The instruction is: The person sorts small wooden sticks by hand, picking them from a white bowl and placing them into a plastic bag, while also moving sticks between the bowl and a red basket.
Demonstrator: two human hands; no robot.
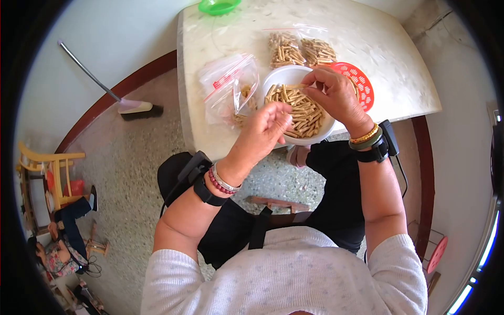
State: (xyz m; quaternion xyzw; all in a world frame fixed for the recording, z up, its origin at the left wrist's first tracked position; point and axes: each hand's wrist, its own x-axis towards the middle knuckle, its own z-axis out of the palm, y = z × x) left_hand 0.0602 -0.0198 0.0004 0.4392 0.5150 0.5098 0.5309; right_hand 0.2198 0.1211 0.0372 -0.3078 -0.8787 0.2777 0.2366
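Note:
A white bowl (329, 127) near the table's front edge holds many short, light-brown stick pieces (302, 107). Over the bowl's left rim is my left hand (265, 126), its fingers loosely curled and apart, with nothing visible between them. My right hand (336, 94) is above the bowl's right side, thumb and forefinger pinched on a stick piece (297, 86). Left of the bowl lies an open clear zip bag (223, 86) with some pieces inside. Two filled clear bags (286, 50) (318, 51) lie behind the bowl. A red perforated basket (364, 84) is partly hidden behind my right hand.
The pale table (388, 47) carries a green bowl (219, 6) at its far left corner. A broom (137, 109) stands on the floor at left. Another person (65, 257) sits at lower left near a wooden chair (50, 160). A red-topped stool (437, 254) is at lower right.

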